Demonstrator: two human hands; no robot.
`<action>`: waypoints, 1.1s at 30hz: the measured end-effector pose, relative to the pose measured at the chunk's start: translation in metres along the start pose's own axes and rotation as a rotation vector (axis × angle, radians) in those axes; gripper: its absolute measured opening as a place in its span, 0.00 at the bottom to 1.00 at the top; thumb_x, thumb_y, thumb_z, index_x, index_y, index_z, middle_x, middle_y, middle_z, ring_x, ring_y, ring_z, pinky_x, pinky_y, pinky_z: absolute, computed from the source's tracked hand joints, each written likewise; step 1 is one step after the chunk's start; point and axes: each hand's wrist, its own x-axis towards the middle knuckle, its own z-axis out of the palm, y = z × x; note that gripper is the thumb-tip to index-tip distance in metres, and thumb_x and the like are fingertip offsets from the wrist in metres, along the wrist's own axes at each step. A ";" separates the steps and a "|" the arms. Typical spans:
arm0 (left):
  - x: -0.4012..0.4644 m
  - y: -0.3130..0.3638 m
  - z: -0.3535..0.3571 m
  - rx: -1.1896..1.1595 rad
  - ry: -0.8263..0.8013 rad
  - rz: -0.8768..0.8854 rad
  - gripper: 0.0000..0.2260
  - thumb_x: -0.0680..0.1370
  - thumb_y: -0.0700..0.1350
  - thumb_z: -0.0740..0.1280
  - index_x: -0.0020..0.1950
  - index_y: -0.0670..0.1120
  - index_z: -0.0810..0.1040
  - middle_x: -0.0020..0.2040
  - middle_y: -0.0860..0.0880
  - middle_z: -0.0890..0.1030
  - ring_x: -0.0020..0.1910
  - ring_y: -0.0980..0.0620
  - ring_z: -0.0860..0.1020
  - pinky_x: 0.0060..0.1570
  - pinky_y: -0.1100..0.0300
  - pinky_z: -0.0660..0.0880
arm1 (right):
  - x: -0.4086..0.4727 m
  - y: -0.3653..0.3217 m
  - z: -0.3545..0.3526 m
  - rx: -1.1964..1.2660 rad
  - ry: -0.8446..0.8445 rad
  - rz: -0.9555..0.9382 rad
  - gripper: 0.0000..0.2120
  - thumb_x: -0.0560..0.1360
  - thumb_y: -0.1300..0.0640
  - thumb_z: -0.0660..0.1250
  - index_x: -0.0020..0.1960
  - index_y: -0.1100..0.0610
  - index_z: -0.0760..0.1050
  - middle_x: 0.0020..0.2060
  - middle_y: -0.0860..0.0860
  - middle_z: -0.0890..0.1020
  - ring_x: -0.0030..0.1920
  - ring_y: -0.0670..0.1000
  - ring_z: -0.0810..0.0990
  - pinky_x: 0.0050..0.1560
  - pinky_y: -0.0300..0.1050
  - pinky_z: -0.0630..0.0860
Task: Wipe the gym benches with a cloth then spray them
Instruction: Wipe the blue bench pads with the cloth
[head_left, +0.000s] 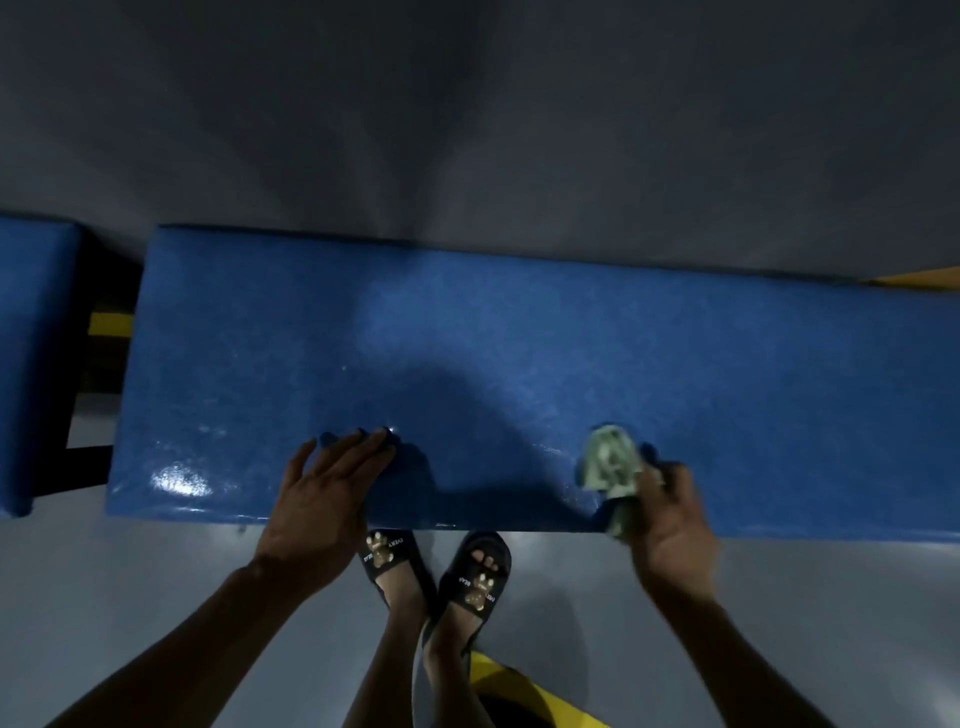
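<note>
Head view: we're looking straight down at the bench (519, 338), with our feet just under its near edge.
Bench axis: it runs left to right across the picture, so the wiping strokes pretty much have to go sideways along it.
Cloth: a crumpled pale green cloth (610, 460) sits bunched on the near-right part of the pad, right by the near edge.
Right hand: our right hand (670, 519) has its fingers curled round the cloth, gripping it at the near edge.
Left hand: our left hand (332, 483) lies flat with fingers spread and straight, pressing on the pad left of centre, holding nothing. Looks like a brace.
Key relation: most of the unwiped-looking pad lies far and left of the cloth, plus a stretch going right out of frame. We'd guess the right hand does the sweeping, since it has the cloth.
Surface: blue vinyl-like cover, finely grained, rounded edges, with shiny highlights at the near-left corner. Can't tell if that's wet or just glare.
Other stuff: second bench (31, 364) at far left across a gap, grey floor (130, 597), black slides (436, 566) on our feet.
Spray: no bottle in view, so that step seems not started.
</note>
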 end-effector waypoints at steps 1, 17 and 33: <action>0.000 0.000 0.000 0.002 0.004 -0.001 0.35 0.69 0.39 0.69 0.75 0.54 0.66 0.76 0.55 0.66 0.73 0.48 0.66 0.71 0.37 0.61 | -0.002 0.009 -0.002 0.020 0.037 0.096 0.23 0.73 0.44 0.55 0.62 0.53 0.73 0.55 0.55 0.72 0.52 0.61 0.75 0.43 0.51 0.75; 0.005 0.007 -0.008 -0.073 0.019 -0.055 0.32 0.71 0.37 0.67 0.74 0.55 0.69 0.75 0.55 0.67 0.75 0.49 0.65 0.75 0.40 0.49 | -0.043 -0.120 0.038 0.145 -0.160 -0.161 0.17 0.71 0.58 0.62 0.56 0.45 0.68 0.51 0.50 0.73 0.46 0.55 0.78 0.35 0.51 0.77; -0.011 -0.016 -0.003 -0.162 0.115 0.090 0.32 0.68 0.41 0.59 0.74 0.50 0.69 0.74 0.53 0.70 0.73 0.50 0.66 0.73 0.41 0.57 | -0.049 -0.172 0.077 0.214 0.172 0.078 0.16 0.79 0.58 0.52 0.59 0.52 0.76 0.46 0.42 0.77 0.47 0.54 0.79 0.43 0.34 0.74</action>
